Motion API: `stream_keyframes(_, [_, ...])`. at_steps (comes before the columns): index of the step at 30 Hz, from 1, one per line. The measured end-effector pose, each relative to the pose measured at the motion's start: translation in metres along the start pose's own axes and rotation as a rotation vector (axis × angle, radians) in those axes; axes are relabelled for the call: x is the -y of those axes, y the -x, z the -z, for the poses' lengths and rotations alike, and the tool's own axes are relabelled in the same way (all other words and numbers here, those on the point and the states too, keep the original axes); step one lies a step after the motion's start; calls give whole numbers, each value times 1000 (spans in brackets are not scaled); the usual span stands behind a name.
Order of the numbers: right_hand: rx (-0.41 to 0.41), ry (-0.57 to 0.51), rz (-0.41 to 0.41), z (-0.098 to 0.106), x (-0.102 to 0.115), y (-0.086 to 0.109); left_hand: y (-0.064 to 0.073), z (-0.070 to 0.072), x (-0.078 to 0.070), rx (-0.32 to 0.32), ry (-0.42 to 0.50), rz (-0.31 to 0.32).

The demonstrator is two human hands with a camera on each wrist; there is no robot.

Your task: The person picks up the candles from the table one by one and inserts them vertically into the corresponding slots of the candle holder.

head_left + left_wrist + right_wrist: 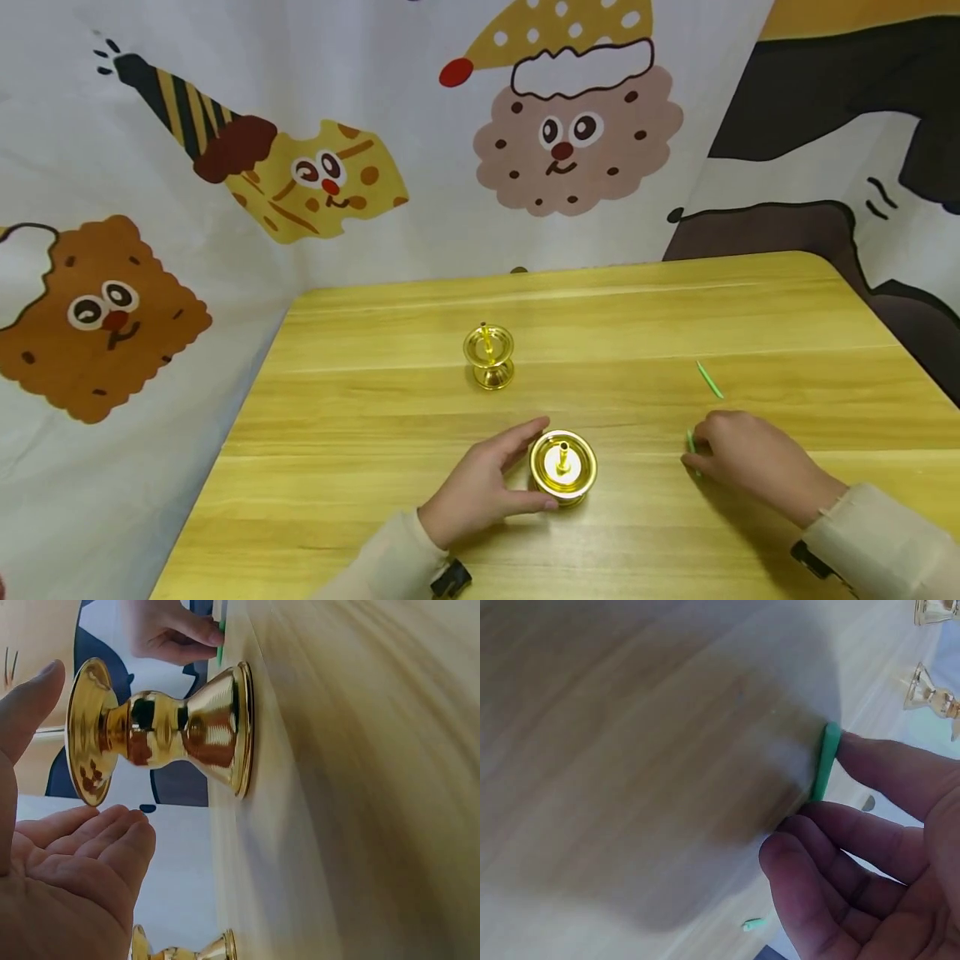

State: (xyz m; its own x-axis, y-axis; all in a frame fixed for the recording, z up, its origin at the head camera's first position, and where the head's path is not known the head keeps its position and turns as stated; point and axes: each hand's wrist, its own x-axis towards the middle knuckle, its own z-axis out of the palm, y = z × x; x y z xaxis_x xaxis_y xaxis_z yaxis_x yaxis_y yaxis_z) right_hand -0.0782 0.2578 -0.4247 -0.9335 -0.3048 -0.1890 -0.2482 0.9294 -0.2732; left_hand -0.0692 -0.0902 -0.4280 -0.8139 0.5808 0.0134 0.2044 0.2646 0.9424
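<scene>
A shiny gold candle holder [564,479] with a small upright tube in its dish stands near the table's front. My left hand [487,479] is spread around its left side, thumb and fingers stretched out by the rim. In the left wrist view the palm faces the gold holder [161,727], and its foot rests on the wood. To the right, my right hand [757,462] pinches a thin green candle [826,761] between thumb and index finger, low over the tabletop. A second green candle [709,379] lies on the table just beyond that hand.
Another gold candle holder [492,371] stands farther back, left of the first. The wooden table [360,350] ends at the back against a white cloth [420,225] printed with cartoon biscuits and cheese.
</scene>
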Motion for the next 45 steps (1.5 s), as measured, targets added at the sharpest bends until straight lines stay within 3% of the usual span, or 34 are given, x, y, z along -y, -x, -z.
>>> stream_keyframes(12, [-21, 20, 109, -1, 12, -9, -3, -9, 5, -2, 19, 19])
stream_keyframes(25, [26, -23, 15, -4, 15, -8, -8, -12, 14, 30, 89, -10])
stream_keyframes(32, [5, -50, -18, -10, 14, -3, -8, -11, 16, 39, 25, 2])
stream_keyframes(37, [-48, -80, -29, -7, 17, 3, -8, -8, 13, 38, -34, 4])
stream_keyframes(45, [-199, -108, 64, 3, 37, 12, -8, -5, 10, 34, -68, -19])
